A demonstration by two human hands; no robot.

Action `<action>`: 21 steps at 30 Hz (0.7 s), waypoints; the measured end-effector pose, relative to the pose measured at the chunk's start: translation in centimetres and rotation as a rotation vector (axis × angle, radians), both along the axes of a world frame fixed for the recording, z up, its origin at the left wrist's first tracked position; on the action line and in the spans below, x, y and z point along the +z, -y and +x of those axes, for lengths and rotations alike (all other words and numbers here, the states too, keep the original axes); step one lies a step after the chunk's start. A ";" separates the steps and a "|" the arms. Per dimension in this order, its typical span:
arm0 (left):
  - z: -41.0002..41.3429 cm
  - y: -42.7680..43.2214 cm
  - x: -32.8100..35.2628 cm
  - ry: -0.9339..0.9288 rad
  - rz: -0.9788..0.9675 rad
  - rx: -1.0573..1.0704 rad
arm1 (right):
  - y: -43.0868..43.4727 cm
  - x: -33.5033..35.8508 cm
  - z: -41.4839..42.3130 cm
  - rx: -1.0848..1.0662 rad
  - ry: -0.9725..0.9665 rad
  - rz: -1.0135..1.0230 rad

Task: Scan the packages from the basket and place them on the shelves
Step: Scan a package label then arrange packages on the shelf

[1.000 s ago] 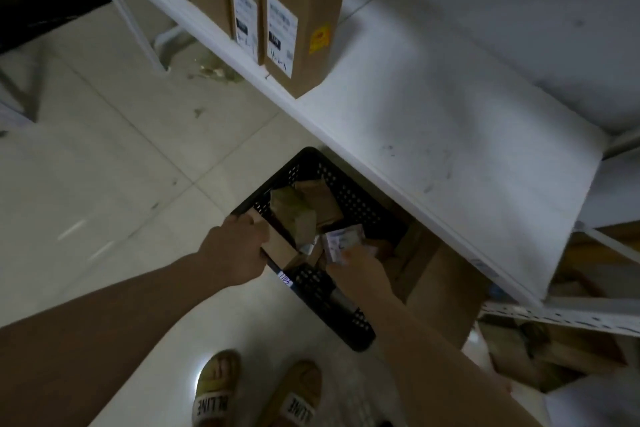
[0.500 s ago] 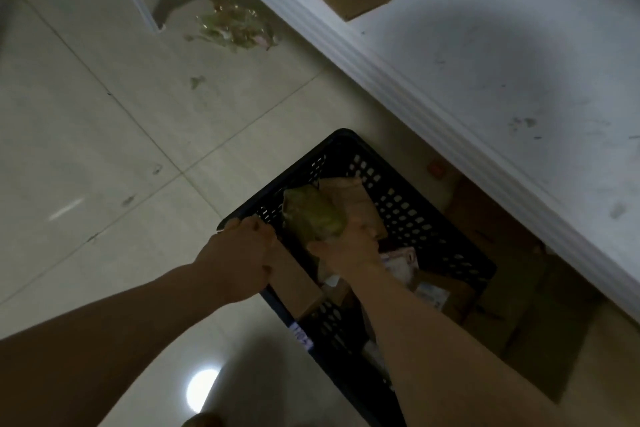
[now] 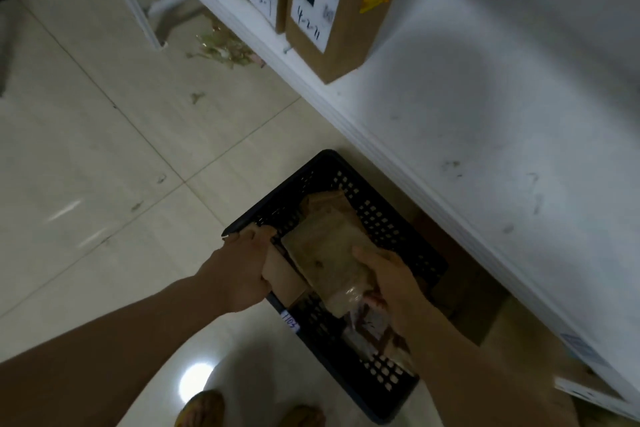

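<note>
A black perforated basket (image 3: 377,215) stands on the floor against the white shelf (image 3: 485,135). My right hand (image 3: 388,277) grips a brown taped package (image 3: 325,253) and holds it above the basket. My left hand (image 3: 242,267) grips the basket's near rim together with a flat cardboard piece (image 3: 282,276). More parcels lie lower in the basket, partly hidden by my right arm. On the shelf stand brown boxes (image 3: 332,3) with white labels.
The tiled floor (image 3: 104,166) stretches to the left, with a crumpled wrapper (image 3: 225,48) near a white shelf leg (image 3: 145,21). Cardboard boxes (image 3: 460,274) sit under the shelf to the right of the basket. My sandalled feet (image 3: 201,409) show at the bottom edge.
My right hand has lifted the brown package up out of the basket and turned it flatter. My left hand stays on the basket rim. My view has tilted up toward the shelf.
</note>
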State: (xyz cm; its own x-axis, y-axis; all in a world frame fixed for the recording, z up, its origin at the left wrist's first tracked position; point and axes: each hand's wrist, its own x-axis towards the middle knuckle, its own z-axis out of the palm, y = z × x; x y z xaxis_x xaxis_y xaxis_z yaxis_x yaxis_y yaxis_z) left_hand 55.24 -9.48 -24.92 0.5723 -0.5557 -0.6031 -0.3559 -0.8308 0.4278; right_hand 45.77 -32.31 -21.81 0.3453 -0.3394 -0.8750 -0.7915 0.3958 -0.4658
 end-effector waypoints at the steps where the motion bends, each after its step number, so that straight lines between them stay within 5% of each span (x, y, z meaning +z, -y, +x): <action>1: -0.1 0.2 1.4 -0.013 -0.027 -0.013 | 0.1 1.8 -0.8 -0.058 0.002 0.064; 5: 0.3 0.4 10.5 0.003 -0.188 -0.080 | 0.0 10.4 -3.4 -0.248 0.013 0.242; 13: 1.7 0.9 30.4 0.216 -0.517 -0.148 | -0.5 27.9 -5.4 -0.211 0.051 0.384; 21: 2.6 -0.3 43.8 -0.361 -0.504 0.079 | -0.7 42.0 -6.0 -0.075 0.249 0.040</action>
State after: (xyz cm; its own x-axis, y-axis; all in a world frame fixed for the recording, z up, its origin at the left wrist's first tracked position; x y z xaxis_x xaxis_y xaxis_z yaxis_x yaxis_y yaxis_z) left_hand 57.84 -9.18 18.85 0.4323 -0.7867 -0.4407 -0.0616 -0.5134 0.8560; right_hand 39.73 -31.57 20.21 0.5267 -0.3387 -0.7797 -0.6224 0.4710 -0.6251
